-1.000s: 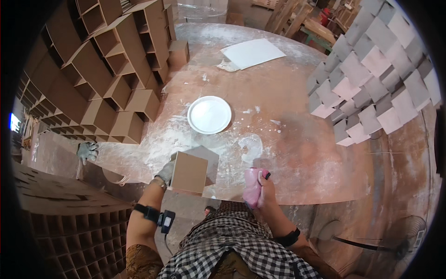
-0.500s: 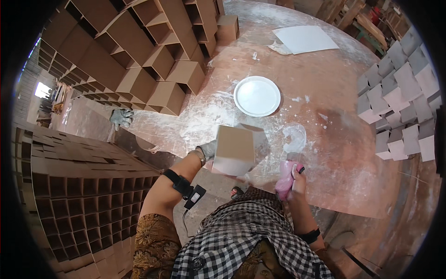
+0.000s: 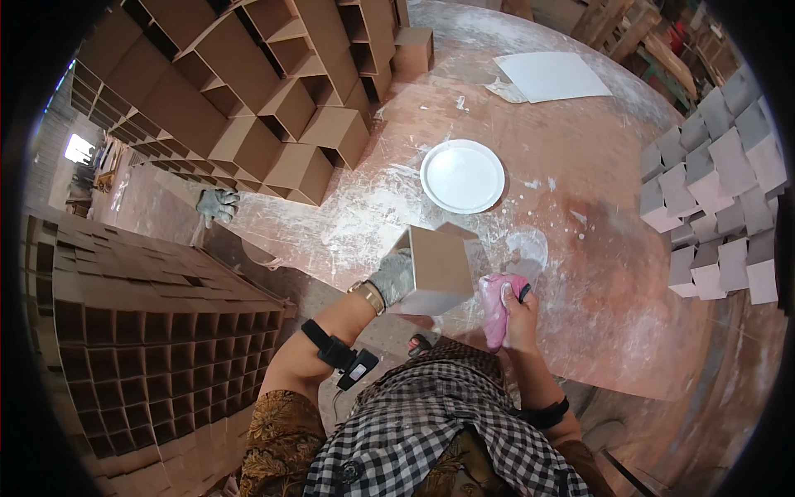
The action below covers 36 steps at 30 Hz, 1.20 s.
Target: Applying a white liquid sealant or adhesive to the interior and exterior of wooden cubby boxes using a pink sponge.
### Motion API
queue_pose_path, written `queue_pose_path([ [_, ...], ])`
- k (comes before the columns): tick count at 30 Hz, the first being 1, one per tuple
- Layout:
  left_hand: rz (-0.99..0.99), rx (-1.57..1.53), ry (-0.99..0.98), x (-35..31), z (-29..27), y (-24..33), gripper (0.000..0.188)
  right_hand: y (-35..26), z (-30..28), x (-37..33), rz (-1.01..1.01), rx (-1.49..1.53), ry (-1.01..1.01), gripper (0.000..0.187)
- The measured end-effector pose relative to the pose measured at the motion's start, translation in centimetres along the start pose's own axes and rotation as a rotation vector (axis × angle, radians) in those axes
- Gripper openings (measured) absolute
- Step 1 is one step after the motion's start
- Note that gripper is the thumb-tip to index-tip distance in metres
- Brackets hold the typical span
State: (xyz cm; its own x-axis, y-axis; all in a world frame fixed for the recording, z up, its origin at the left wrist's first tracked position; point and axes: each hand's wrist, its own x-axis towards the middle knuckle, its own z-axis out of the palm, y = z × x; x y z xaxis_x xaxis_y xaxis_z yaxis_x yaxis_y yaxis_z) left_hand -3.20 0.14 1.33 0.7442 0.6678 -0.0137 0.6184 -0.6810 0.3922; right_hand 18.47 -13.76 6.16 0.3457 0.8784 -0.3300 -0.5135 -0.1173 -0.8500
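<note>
Here the left hand (image 3: pixel 396 277), in a grey knit glove, has its grip closed on a brown box (image 3: pixel 439 269) of smooth board with square faces and sharp edges, held tilted just above the near edge of the surface (image 3: pixel 613 248). The right hand (image 3: pixel 517 311) is bare and its grip is wrapped around a crumpled pink cloth (image 3: pixel 497 302), soft and wrinkled, just right of the box and nearly touching it. The surface is a broad reddish-brown sheet, dusted with white powder in streaks and patches, densest around the box.

A round white plate (image 3: pixel 463 176) with a raised rim lies flat on the surface beyond the box, well apart from both hands. A flat white rectangular sheet (image 3: pixel 553 76) rests at the far edge. Stacked brown open boxes (image 3: pixel 273 91), forming a grid of square compartments, lean at the upper left, their nearest corner close to the plate. A second grid of brown square compartments (image 3: pixel 141 331) stands at the lower left. Grey cubes (image 3: pixel 720 190) with matt faces are piled at the right. A loose grey glove (image 3: pixel 217 203) lies at the left, beside the stacked boxes. A black strap with a small device (image 3: pixel 339 356) wraps the left forearm, and a gold-coloured bracelet (image 3: pixel 364 294) sits at the wrist.
</note>
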Motion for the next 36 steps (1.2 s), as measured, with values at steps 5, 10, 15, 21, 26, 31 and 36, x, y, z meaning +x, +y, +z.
queue_pose_path([
  [5, 0.269, 0.096, 0.228, 0.4, -1.5, 1.4, 0.035, -1.1, 0.9, -0.6, 0.029, -0.035, 0.081, 0.015],
  [10, 0.114, 0.046, -0.125, 1.4, -2.1, 2.0, 0.036, -0.2, 1.6, 0.7, -0.176, -0.489, -0.085, 0.019],
  [15, 0.003, 0.088, -0.1, 2.5, -0.7, 3.3, 0.037, -0.4, 2.7, 0.6, -0.278, -0.942, -0.114, 0.02],
  [21, 0.086, -0.038, -0.071, 2.4, -1.7, 3.2, 0.041, -1.1, 3.5, 6.2, -0.398, -1.223, 0.127, 0.023],
  [26, 0.039, 0.04, -0.076, 2.4, -1.6, 3.2, 0.041, 0.0, 1.9, 1.8, -0.185, -1.05, -0.072, 0.025],
  [31, -0.007, 0.048, -0.229, 2.8, -2.5, 3.7, 0.039, -0.1, 1.1, 1.9, 0.168, -0.928, -0.103, 0.022],
  [36, -0.011, 0.035, -0.063, 1.5, -0.1, 1.7, 0.048, -2.4, 0.9, 4.6, 0.257, -0.711, -0.247, 0.014],
])
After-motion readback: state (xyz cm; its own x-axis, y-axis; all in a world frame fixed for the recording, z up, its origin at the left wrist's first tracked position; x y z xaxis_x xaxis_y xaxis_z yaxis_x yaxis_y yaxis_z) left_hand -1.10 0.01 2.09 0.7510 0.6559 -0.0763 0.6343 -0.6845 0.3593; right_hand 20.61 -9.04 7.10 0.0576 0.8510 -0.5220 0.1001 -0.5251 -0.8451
